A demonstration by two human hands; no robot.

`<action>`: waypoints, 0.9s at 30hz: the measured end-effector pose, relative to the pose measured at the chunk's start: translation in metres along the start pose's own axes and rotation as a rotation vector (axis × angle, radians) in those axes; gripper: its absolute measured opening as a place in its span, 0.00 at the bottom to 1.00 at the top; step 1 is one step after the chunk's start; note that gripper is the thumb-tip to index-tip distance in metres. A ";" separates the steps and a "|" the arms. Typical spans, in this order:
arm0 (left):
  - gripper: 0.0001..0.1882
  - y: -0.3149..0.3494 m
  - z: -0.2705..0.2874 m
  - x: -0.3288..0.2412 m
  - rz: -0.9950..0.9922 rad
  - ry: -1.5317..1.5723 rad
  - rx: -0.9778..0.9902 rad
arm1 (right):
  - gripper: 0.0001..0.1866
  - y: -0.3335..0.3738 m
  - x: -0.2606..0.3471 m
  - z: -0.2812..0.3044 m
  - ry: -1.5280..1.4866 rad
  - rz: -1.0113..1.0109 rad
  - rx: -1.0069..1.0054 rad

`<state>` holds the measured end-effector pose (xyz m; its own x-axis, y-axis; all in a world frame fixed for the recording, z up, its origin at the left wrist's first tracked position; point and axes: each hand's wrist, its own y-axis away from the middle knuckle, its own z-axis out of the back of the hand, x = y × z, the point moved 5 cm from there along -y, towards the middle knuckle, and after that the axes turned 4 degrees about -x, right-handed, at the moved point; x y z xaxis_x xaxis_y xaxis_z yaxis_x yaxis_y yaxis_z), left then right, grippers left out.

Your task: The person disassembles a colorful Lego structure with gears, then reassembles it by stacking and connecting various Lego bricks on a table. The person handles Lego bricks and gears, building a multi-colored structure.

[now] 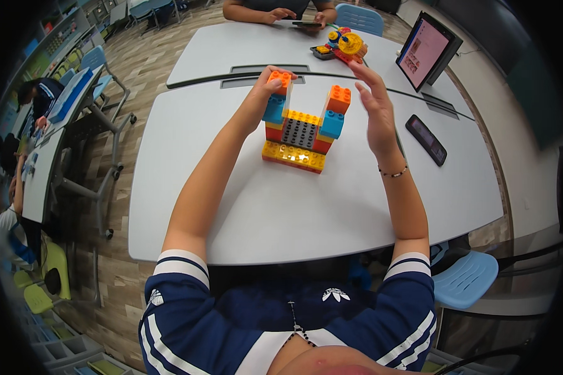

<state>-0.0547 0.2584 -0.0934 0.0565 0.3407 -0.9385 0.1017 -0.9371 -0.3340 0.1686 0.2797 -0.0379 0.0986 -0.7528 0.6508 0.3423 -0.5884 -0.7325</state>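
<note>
A toy brick structure (pixel 301 134) stands upright on the white table. It has a yellow and red base, a dark grey studded panel in the middle, and a tower of blue and orange bricks on each side. My left hand (pixel 264 94) is closed round the top of the left tower, its thumb against the orange brick (pixel 279 81). To the right of the other tower, topped by an orange brick (pixel 339 96), my right hand (pixel 376 109) is held up with fingers stretched and apart. Nothing is visible in that hand, and it appears just clear of the bricks.
A dark phone (pixel 426 140) lies on the table (pixel 187 147) at right. Behind it stands a screen (pixel 424 50). Farther back sit a colourful brick model (pixel 344 45) and a person holding a dark device (pixel 306 24). A blue chair (pixel 466 279) is at the lower right.
</note>
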 end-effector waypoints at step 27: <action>0.54 0.071 -0.014 0.075 0.050 -0.313 -0.180 | 0.26 0.080 -0.099 -0.054 0.060 -0.574 0.140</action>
<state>-0.0289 0.2185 -0.1859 -0.2386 0.2288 -0.9438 0.2813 -0.9139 -0.2927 0.1361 0.2909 -0.1718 -0.1899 -0.3436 0.9197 0.4455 -0.8649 -0.2312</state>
